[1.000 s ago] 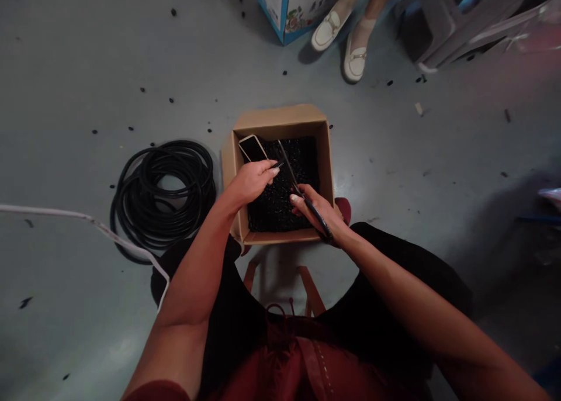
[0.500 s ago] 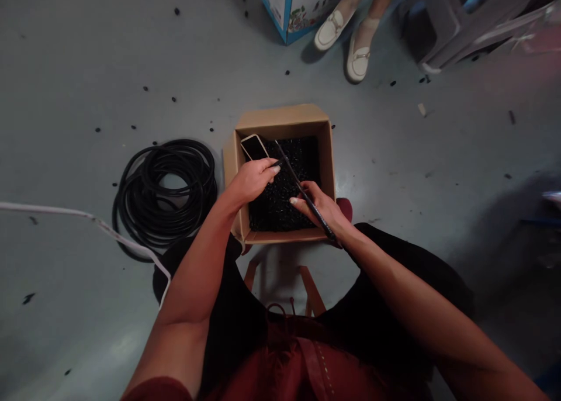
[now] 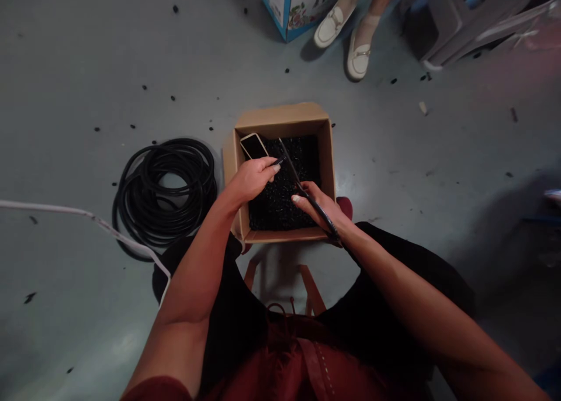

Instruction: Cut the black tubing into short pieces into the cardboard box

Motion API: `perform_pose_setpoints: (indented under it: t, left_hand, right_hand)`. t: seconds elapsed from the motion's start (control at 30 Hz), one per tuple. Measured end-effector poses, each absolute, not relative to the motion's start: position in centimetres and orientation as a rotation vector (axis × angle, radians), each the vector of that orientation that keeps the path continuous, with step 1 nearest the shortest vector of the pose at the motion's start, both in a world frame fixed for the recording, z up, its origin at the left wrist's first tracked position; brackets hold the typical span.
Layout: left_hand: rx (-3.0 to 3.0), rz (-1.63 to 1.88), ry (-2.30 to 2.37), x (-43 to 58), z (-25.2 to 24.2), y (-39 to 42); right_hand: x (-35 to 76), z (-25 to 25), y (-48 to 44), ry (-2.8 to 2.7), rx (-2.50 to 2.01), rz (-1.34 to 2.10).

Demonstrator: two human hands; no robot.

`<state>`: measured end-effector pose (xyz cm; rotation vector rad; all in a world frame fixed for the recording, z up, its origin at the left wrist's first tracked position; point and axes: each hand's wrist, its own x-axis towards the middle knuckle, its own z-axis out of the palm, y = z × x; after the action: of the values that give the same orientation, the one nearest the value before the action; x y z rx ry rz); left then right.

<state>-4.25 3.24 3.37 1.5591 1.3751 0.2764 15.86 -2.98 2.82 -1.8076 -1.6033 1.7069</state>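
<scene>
Over an open cardboard box [image 3: 280,236], my left hand [image 3: 254,179] pinches a small black ridged piece [image 3: 281,161] between thumb and fingertips. My right hand [image 3: 321,202] is closed around a pair of long dark scissors [image 3: 290,162]. Their blades point up and away, right beside the ridged piece; whether they touch it I cannot tell. The handle runs back over my right wrist. A heap of small shiny black pieces [image 3: 280,205] covers the bottom of the box. In its far left corner leans a phone-like dark rectangle with a pale rim [image 3: 254,147].
A coil of black hose or cable [image 3: 164,196] lies on the floor left of the box. A white cord [image 3: 127,237] crosses at my left arm. Beyond are a blue-and-white carton [image 3: 284,9], another person's white shoes [image 3: 359,59] and a grey plastic stool [image 3: 442,27]. Black bits dot the floor.
The scissors have turned slightly in my right hand; their tip has shifted a little to the right and the blades look wider. My left hand has barely moved.
</scene>
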Motion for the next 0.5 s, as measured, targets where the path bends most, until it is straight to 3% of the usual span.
perform_pose_setpoints:
  t: [0.5]
  left_hand:
    - [1.575,0.223,1.354,-4.1,3.5,3.3]
  right_hand:
    - [16.1,1.6,-3.3,-1.694,-1.822,1.572]
